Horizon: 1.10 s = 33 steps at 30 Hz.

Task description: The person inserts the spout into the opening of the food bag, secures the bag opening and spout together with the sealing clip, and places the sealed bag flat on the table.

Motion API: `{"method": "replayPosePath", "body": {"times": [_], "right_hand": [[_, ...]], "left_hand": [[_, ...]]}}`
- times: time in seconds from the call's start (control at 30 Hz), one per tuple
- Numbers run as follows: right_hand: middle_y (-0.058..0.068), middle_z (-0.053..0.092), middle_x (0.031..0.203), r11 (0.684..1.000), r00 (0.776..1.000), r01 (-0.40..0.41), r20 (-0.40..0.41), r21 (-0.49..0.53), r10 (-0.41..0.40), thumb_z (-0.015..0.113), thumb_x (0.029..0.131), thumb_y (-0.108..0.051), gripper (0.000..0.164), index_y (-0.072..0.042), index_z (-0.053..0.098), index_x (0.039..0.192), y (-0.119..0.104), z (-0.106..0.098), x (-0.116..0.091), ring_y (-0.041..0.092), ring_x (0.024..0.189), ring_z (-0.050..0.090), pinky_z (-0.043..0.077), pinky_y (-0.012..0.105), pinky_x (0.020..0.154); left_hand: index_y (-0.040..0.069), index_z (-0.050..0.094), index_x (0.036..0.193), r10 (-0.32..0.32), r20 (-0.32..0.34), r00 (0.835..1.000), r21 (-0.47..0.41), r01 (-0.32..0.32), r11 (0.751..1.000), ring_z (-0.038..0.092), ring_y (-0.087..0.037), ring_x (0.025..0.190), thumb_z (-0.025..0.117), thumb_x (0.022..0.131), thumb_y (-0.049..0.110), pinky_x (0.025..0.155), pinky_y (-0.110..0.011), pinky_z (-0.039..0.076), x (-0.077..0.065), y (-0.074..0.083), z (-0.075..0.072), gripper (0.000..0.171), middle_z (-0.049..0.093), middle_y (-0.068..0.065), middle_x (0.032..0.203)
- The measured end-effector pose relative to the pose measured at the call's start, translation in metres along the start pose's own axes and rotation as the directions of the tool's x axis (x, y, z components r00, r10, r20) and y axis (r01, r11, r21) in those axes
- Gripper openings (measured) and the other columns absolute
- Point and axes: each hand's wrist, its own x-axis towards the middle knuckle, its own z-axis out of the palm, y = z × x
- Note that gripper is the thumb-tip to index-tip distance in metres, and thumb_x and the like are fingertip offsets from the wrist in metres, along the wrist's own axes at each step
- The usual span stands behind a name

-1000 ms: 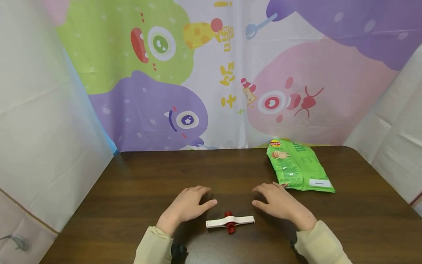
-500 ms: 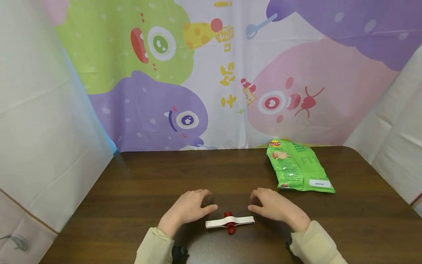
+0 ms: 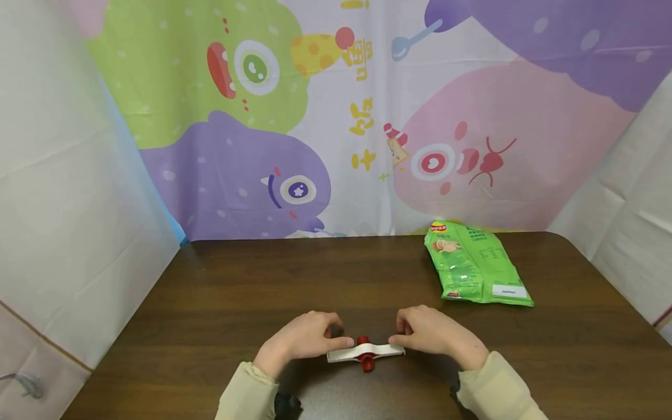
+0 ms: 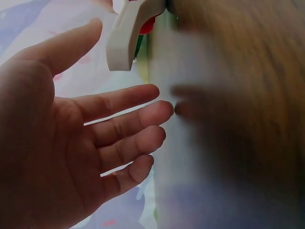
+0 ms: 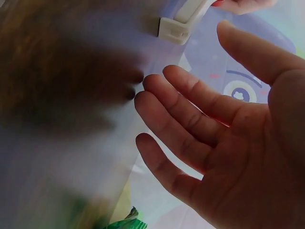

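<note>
On the table lies a slim white bar (image 3: 388,350) with a dark red round piece (image 3: 367,363) through its middle, possibly a bag clip. My left hand (image 3: 307,335) hovers around its left end, thumb tip overlapping the bar in the head view. At the right end, my right hand (image 3: 433,331) mirrors it, fingertips bent down towards the tabletop. In the left wrist view, the bar's end (image 4: 123,45) sits between thumb and index finger with space on both sides. The right wrist view likewise has the bar's other end (image 5: 175,31) apart from the thumb and loosely bent fingers.
A green chip bag (image 3: 478,265) lies at the back right of the brown wooden table (image 3: 294,274). Behind the table hangs a cartoon-printed cloth (image 3: 362,198), with pale cloth panels (image 3: 79,175) at the sides.
Both hands have come nearer the body and closer together, down to the ends of the white bar. Their fingers bend more than before. The bar and the chip bag have stayed put.
</note>
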Motion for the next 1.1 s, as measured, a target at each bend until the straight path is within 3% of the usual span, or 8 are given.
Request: {"method": "replayPosePath", "body": {"times": [0.3,0.57,1.1], "right_hand": [[-0.008,0.050,0.063,1.000,1.000,-0.001,0.021,0.009,0.001,0.069,0.076,-0.041,0.027,-0.016,0.059,0.078,-0.0051,0.0027,0.0021,0.006,0.053,0.044,0.037,0.024,0.051],[-0.009,0.049,0.064,1.000,0.999,0.003,0.049,-0.017,-0.002,0.069,0.075,-0.044,0.028,-0.018,0.059,0.078,-0.0079,0.0028,0.0039,0.006,0.056,0.044,0.037,0.025,0.052],[-0.012,0.046,0.061,0.994,0.994,0.091,0.067,-0.060,-0.087,0.071,0.075,-0.036,0.018,-0.024,0.059,0.069,-0.0077,0.0048,0.0025,0.003,0.054,0.038,0.032,0.022,0.049]], "left_hand": [[0.020,0.060,0.080,0.016,0.021,1.000,0.004,-0.016,1.000,0.047,-0.003,0.049,0.059,0.080,0.054,0.050,-0.021,0.039,-0.0007,0.0042,0.0018,0.033,0.054,0.010,0.060],[0.023,0.057,0.068,0.020,0.023,1.000,0.019,-0.021,1.000,0.044,-0.002,0.046,0.064,0.077,0.047,0.046,-0.020,0.036,-0.0009,0.0054,0.0044,0.027,0.052,0.012,0.054],[0.019,0.058,0.055,0.043,0.048,0.998,0.021,-0.044,0.999,0.035,-0.001,0.042,0.063,0.081,0.042,0.042,-0.018,0.029,-0.0018,0.0098,0.0057,0.035,0.040,0.016,0.046]]}}
